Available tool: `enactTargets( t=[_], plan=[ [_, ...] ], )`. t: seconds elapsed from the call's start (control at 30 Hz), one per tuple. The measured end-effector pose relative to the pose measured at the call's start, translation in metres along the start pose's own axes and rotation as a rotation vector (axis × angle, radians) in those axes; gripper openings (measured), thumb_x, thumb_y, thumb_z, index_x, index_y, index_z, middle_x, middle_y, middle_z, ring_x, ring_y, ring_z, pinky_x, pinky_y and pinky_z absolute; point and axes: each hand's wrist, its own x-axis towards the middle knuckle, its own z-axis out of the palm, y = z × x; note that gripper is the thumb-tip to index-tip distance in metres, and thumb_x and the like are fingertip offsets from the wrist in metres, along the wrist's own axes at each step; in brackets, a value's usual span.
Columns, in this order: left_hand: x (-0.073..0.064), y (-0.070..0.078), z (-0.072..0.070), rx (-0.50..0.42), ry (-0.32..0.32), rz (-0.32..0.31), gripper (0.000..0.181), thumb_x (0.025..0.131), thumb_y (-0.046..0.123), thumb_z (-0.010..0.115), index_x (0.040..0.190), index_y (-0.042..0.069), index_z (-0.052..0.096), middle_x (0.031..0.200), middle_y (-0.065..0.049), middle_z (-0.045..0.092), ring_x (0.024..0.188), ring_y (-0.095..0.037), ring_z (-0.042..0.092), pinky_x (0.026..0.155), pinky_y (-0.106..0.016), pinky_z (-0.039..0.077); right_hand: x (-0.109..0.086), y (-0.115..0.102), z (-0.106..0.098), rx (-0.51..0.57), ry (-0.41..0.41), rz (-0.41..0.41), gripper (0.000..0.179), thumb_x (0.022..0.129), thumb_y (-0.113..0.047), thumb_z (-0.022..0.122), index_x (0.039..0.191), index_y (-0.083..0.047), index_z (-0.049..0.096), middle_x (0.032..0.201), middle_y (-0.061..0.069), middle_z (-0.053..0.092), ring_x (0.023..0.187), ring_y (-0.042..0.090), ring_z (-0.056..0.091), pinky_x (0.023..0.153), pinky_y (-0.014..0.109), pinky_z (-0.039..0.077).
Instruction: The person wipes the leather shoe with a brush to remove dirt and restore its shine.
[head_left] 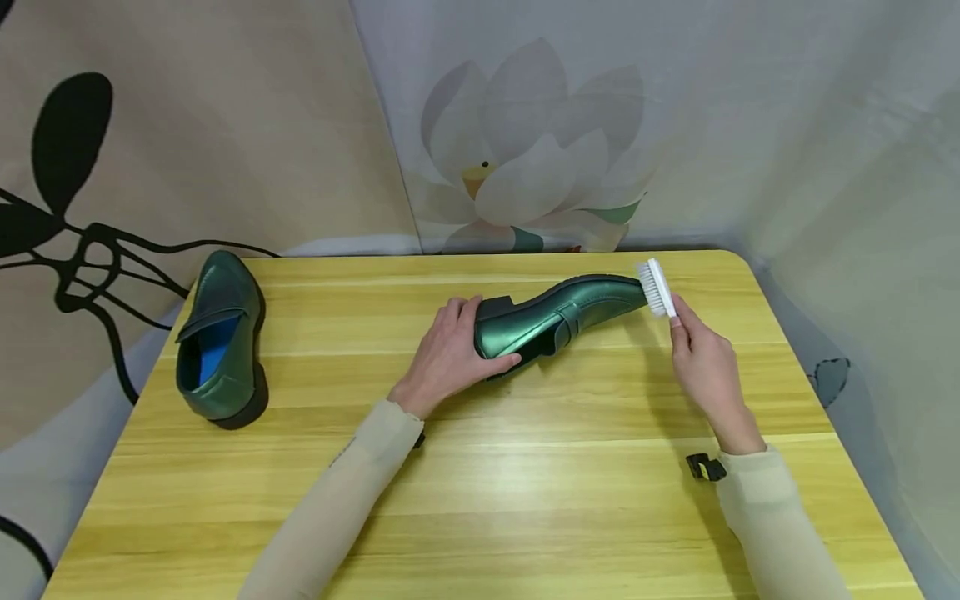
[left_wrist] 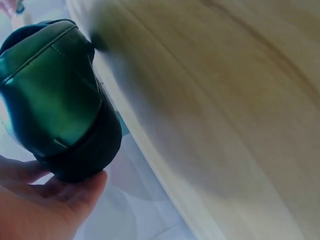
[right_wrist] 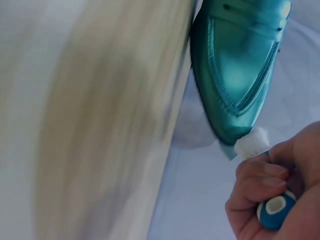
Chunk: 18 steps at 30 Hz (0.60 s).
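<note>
A shiny green loafer [head_left: 600,304] is tipped on its side, toe to the right, and seems raised off the table. My left hand [head_left: 453,358] grips it at the heel, thumb along the opening; in the left wrist view the fingers [left_wrist: 82,197] lie against the dark heel block. A brush [head_left: 656,287] with white bristles is pinched in my right hand [head_left: 705,362]. Its bristles touch the toe tip. The right wrist view shows the brush's blue and white handle end [right_wrist: 275,210] inside the curled fingers. The matching green loafer [head_left: 225,350] stands upright at the far left.
The light wooden table [head_left: 495,517] ends just behind the held loafer. Pale fabric [head_left: 262,108] with flower and leaf prints hangs beyond its back edge and round its sides.
</note>
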Motion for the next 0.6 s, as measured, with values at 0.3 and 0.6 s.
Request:
enactTargets(
  t=[0.3,0.6],
  plan=[
    [-0.001,0.0,0.002,0.001,-0.012,-0.009,0.108,0.077,0.074,0.075,0.153,0.003,0.043,0.136,-0.018,0.049,0.111,-0.03,0.051,0.088,-0.045,0.054,-0.001,0.011,-0.001,0.007,-0.027,0.067,0.048,0.113,-0.024,0.038,0.157,-0.003,0.042,0.07,0.017,0.055,0.049,0.021,0.038,0.047,0.036,0.032],
    [-0.003,0.001,0.001,0.019,0.025,0.045,0.108,0.076,0.07,0.079,0.152,0.001,0.044,0.136,-0.019,0.049,0.111,-0.032,0.052,0.087,-0.045,0.054,0.003,-0.031,0.006,-0.028,0.042,-0.121,0.044,0.109,-0.013,0.052,0.151,-0.003,0.051,0.106,0.034,0.069,0.062,0.035,0.057,0.051,0.052,0.044]
  ],
)
